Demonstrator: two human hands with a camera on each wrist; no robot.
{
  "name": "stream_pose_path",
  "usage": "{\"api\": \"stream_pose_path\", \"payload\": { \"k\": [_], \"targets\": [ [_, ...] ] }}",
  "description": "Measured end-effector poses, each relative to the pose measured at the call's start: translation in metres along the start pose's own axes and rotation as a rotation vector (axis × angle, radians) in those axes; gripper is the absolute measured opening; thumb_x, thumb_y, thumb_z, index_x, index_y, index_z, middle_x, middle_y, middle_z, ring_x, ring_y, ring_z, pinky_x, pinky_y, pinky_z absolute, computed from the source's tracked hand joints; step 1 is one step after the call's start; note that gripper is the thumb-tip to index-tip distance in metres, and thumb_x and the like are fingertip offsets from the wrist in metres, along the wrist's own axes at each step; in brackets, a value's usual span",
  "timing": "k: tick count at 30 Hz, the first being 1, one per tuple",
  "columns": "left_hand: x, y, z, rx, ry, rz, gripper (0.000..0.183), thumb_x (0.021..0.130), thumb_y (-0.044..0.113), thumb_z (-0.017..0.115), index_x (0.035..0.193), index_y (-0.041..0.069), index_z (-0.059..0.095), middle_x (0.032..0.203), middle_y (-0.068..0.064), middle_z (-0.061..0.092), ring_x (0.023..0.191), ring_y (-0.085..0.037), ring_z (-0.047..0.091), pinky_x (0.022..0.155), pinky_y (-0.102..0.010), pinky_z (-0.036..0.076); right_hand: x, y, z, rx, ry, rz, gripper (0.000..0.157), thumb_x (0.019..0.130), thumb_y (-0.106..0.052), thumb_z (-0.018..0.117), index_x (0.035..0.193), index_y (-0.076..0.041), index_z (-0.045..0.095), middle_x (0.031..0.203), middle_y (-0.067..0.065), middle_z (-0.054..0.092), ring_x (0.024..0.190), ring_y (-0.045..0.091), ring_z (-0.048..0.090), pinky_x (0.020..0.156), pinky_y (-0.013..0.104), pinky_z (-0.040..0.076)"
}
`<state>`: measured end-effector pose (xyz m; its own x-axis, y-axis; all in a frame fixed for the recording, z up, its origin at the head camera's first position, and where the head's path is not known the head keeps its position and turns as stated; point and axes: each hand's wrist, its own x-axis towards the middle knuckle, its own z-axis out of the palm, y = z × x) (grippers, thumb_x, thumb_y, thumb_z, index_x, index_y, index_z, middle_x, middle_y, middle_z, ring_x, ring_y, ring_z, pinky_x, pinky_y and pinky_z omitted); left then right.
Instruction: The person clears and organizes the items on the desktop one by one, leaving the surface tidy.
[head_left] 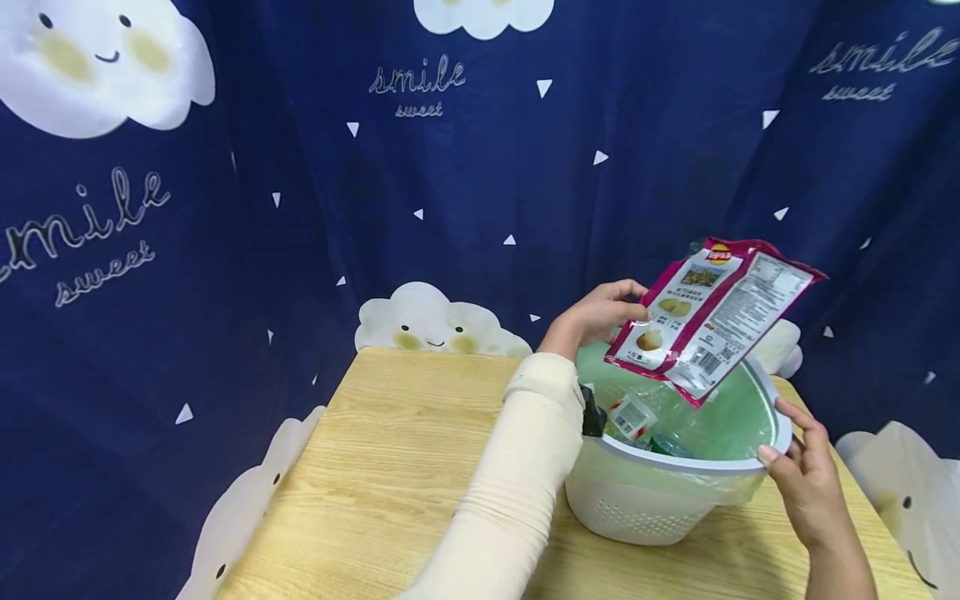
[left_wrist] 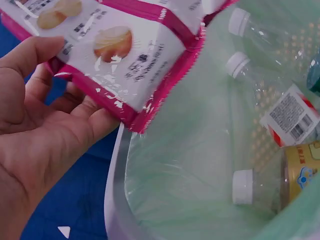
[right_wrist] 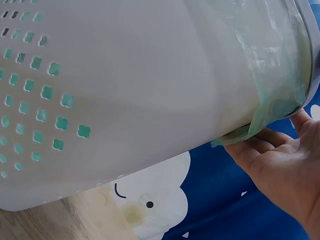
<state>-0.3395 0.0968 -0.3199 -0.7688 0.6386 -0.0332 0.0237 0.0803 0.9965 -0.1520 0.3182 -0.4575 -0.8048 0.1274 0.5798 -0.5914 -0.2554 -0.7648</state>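
Observation:
My left hand (head_left: 600, 312) pinches a magenta-and-white chip bag (head_left: 716, 317) by its left edge, thumb on the printed face and fingers behind. The bag is tilted over the mouth of a white waste bin (head_left: 637, 500), which is lined with a thin green plastic bag (left_wrist: 180, 165). My right hand (head_left: 813, 475) grips the bin's right rim, thumb on the near side; in the right wrist view its fingers lie against the overhanging liner. Inside the bin lie several clear plastic bottles with white caps, one bearing a white-and-red barcode label (left_wrist: 291, 116) and another a yellow label (left_wrist: 304, 167).
The bin stands on a light wooden table (head_left: 405, 433), towards its right side. Behind hangs a dark blue curtain (head_left: 465, 183) with white clouds and triangles. A black object (head_left: 592, 412) shows at the bin's left rim, partly behind my left sleeve (head_left: 517, 467).

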Motion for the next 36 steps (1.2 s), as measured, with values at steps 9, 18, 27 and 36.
{"api": "stream_pose_path", "payload": {
  "k": [9, 18, 27, 36],
  "targets": [
    [0.0042, -0.0017, 0.0004, -0.005, -0.069, -0.073, 0.021, 0.086, -0.008, 0.055, 0.099, 0.008, 0.055, 0.090, -0.006, 0.056, 0.072, -0.019, 0.056, 0.058, -0.036, 0.048, 0.0020, 0.0000, -0.0048, 0.044, -0.012, -0.025, 0.064, 0.081, 0.025, 0.026, 0.140, 0.001, 0.030, 0.121, 0.011, 0.052, 0.100, 0.013, 0.058, 0.076, 0.019, 0.048],
    [0.0010, -0.0043, -0.0008, 0.103, -0.076, -0.148, 0.015, 0.085, -0.005, 0.057, 0.092, 0.008, 0.058, 0.087, -0.009, 0.062, 0.073, -0.023, 0.059, 0.062, -0.036, 0.050, 0.0019, 0.0025, -0.0053, 0.030, -0.018, 0.003, 0.063, 0.082, 0.025, 0.028, 0.140, 0.000, 0.029, 0.117, 0.009, 0.055, 0.098, 0.012, 0.058, 0.075, 0.019, 0.048],
    [0.0005, -0.0057, -0.0031, 0.179, -0.156, -0.342, 0.015, 0.082, -0.009, 0.060, 0.084, 0.005, 0.056, 0.086, -0.011, 0.063, 0.076, -0.023, 0.058, 0.066, -0.039, 0.047, 0.0021, 0.0030, -0.0037, 0.025, -0.018, 0.002, 0.063, 0.082, 0.025, 0.028, 0.139, 0.000, 0.030, 0.117, 0.010, 0.055, 0.097, 0.012, 0.059, 0.075, 0.019, 0.048],
    [0.0016, -0.0061, 0.0000, 0.142, -0.225, -0.413, 0.009, 0.083, 0.007, 0.068, 0.085, 0.010, 0.060, 0.094, -0.009, 0.063, 0.081, -0.025, 0.057, 0.070, -0.038, 0.046, 0.0014, 0.0019, -0.0034, 0.034, -0.027, -0.002, 0.063, 0.081, 0.026, 0.028, 0.139, 0.001, 0.029, 0.119, 0.011, 0.054, 0.098, 0.013, 0.059, 0.075, 0.020, 0.048]
  ]
}}
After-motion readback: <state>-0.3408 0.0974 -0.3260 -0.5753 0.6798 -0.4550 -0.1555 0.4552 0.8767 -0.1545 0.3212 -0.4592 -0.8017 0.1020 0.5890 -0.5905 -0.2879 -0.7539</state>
